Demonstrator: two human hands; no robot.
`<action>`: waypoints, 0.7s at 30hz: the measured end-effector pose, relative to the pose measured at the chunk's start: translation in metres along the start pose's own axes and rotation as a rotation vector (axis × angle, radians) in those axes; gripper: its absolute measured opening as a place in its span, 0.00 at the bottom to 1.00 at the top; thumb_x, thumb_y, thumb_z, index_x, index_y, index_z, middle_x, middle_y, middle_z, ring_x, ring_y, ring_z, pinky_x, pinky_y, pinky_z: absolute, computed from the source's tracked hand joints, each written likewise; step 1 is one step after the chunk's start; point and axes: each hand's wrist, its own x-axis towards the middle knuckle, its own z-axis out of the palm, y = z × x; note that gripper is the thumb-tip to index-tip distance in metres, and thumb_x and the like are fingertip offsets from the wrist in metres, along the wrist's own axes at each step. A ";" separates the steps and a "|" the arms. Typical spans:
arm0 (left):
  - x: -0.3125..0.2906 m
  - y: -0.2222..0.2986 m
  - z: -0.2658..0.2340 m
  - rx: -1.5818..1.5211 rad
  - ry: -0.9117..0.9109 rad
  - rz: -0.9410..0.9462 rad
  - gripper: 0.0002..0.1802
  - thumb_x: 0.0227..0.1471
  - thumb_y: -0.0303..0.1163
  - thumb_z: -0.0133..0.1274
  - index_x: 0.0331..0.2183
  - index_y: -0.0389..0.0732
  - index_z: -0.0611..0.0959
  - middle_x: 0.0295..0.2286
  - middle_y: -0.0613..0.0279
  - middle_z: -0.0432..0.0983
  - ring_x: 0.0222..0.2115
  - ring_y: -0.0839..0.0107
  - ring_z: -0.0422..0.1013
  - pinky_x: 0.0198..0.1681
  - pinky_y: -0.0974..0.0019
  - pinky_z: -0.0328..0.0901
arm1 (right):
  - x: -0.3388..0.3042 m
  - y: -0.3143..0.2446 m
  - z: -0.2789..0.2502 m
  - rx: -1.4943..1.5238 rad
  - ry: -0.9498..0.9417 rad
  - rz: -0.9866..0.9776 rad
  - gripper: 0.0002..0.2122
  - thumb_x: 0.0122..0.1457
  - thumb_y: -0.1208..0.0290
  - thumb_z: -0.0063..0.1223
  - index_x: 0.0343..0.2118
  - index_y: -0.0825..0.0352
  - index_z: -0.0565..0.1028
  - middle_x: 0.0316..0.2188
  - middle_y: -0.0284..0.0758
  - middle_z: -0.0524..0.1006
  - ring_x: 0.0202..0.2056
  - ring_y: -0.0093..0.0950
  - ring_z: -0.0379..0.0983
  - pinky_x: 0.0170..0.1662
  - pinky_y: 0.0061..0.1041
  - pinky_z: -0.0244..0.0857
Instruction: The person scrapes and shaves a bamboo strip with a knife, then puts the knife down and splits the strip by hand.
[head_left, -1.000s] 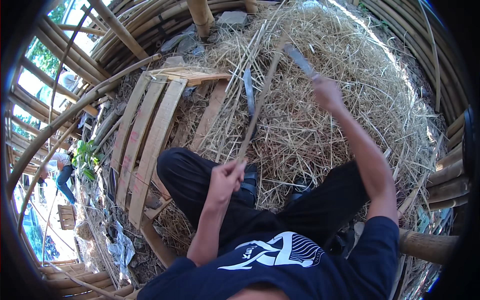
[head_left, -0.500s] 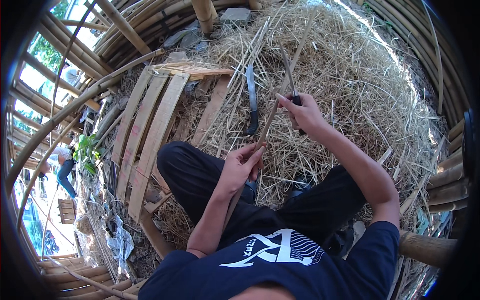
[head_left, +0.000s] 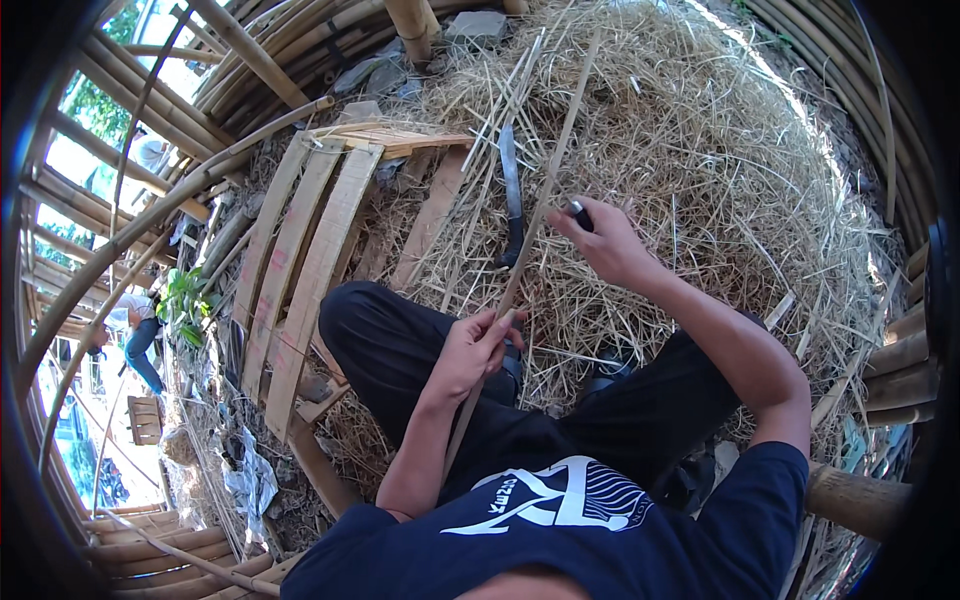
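At far left a person [head_left: 138,335] stands beyond a leafy plant [head_left: 185,305]; next comes a slatted wooden crate [head_left: 322,255]. The left hand [head_left: 472,352] has its grip closed around a long thin strip [head_left: 529,250], which slants from the lap up over the straw [head_left: 700,230]. A machete [head_left: 510,175] lies just left of the strip's upper part. Right of it, the right hand [head_left: 608,243] grips a black handle [head_left: 580,216]; whether its fingertips touch the strip, I cannot tell.
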 end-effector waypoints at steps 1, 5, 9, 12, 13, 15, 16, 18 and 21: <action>0.000 -0.002 -0.002 -0.001 0.006 0.001 0.17 0.62 0.35 0.44 0.49 0.36 0.73 0.22 0.67 0.71 0.11 0.87 0.55 0.14 0.81 0.50 | -0.003 -0.004 0.001 -0.054 -0.083 0.007 0.19 0.62 0.55 0.45 0.27 0.70 0.72 0.14 0.39 0.69 0.18 0.33 0.65 0.26 0.35 0.58; 0.006 0.002 0.000 0.146 0.194 0.079 0.14 0.62 0.36 0.43 0.37 0.36 0.77 0.15 0.75 0.61 0.12 0.88 0.51 0.15 0.80 0.47 | -0.020 0.001 0.015 -0.236 -0.242 -0.284 0.18 0.64 0.56 0.39 0.29 0.69 0.69 0.18 0.47 0.72 0.24 0.50 0.69 0.29 0.45 0.61; 0.012 0.009 -0.003 0.566 0.342 0.307 0.13 0.61 0.34 0.45 0.34 0.35 0.78 0.15 0.70 0.64 0.14 0.84 0.56 0.18 0.74 0.52 | -0.026 0.007 0.027 -0.311 -0.280 -0.314 0.14 0.64 0.61 0.39 0.30 0.68 0.67 0.17 0.48 0.70 0.23 0.51 0.68 0.27 0.47 0.58; 0.015 0.016 0.002 0.689 0.409 0.375 0.12 0.59 0.32 0.46 0.33 0.33 0.78 0.15 0.63 0.67 0.16 0.78 0.60 0.20 0.69 0.57 | -0.025 0.009 0.029 -0.357 -0.291 -0.321 0.14 0.64 0.61 0.40 0.29 0.67 0.67 0.16 0.47 0.70 0.23 0.51 0.68 0.26 0.47 0.58; 0.017 0.017 0.004 0.730 0.436 0.403 0.11 0.59 0.31 0.46 0.32 0.33 0.78 0.16 0.58 0.69 0.16 0.74 0.64 0.21 0.66 0.59 | -0.024 0.010 0.029 -0.384 -0.298 -0.331 0.14 0.63 0.60 0.41 0.29 0.67 0.68 0.16 0.46 0.71 0.23 0.51 0.68 0.26 0.47 0.59; 0.022 0.014 0.006 0.757 0.469 0.448 0.11 0.58 0.31 0.46 0.32 0.32 0.78 0.16 0.55 0.70 0.16 0.69 0.66 0.22 0.64 0.60 | -0.023 0.012 0.029 -0.388 -0.270 -0.339 0.15 0.63 0.58 0.41 0.28 0.66 0.68 0.16 0.47 0.71 0.22 0.50 0.69 0.27 0.47 0.60; 0.024 0.013 0.007 0.785 0.505 0.490 0.11 0.58 0.30 0.46 0.33 0.32 0.77 0.17 0.51 0.72 0.16 0.64 0.68 0.23 0.62 0.60 | -0.021 0.014 0.029 -0.389 -0.244 -0.348 0.17 0.62 0.55 0.41 0.27 0.66 0.68 0.15 0.47 0.71 0.22 0.49 0.70 0.27 0.47 0.61; 0.022 0.018 0.014 0.820 0.500 0.454 0.10 0.58 0.30 0.46 0.33 0.32 0.77 0.18 0.49 0.72 0.17 0.60 0.69 0.23 0.60 0.61 | -0.013 0.021 0.023 -0.445 -0.224 -0.371 0.17 0.62 0.55 0.41 0.27 0.65 0.69 0.15 0.47 0.71 0.22 0.49 0.70 0.27 0.46 0.61; 0.022 0.009 0.012 0.849 0.490 0.394 0.10 0.57 0.30 0.47 0.33 0.32 0.78 0.19 0.48 0.73 0.18 0.59 0.70 0.24 0.60 0.62 | -0.009 0.033 0.022 -0.539 -0.229 -0.372 0.17 0.62 0.55 0.42 0.27 0.65 0.70 0.15 0.45 0.71 0.21 0.47 0.70 0.26 0.44 0.62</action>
